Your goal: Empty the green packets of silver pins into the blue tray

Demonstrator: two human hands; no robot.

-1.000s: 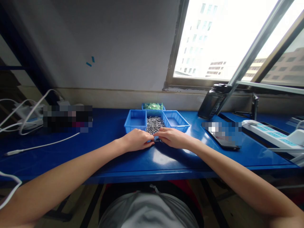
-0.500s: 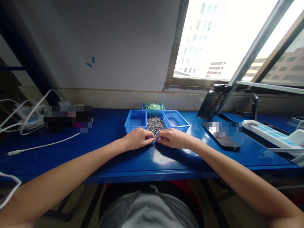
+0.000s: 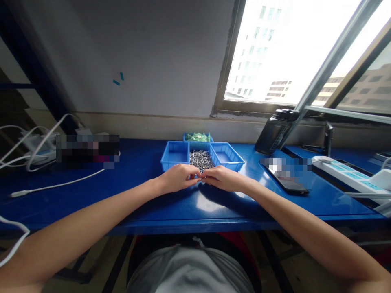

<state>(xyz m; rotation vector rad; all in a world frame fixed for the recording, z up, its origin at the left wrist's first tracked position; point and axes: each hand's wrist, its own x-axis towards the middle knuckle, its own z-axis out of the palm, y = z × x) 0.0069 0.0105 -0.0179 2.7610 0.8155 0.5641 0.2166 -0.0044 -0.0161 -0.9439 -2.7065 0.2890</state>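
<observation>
My left hand (image 3: 178,178) and my right hand (image 3: 222,178) rest on the blue table (image 3: 195,203), fingertips pinched together and meeting just in front of the middle blue tray (image 3: 200,158). That tray holds a heap of small grey metal pins. What the fingertips pinch is too small to name. An empty-looking blue tray (image 3: 174,155) sits to the left of it, another blue tray (image 3: 226,156) to the right. Behind them stands a tray with green parts (image 3: 197,136).
A dark bottle (image 3: 275,131) leans at the window sill on the right. A phone (image 3: 287,179) lies right of my hands, a white power strip (image 3: 345,173) beyond it. White cables (image 3: 45,162) and a blurred object lie on the left.
My fingertips have drawn closer together in front of the pin tray. The view has shifted slightly.
</observation>
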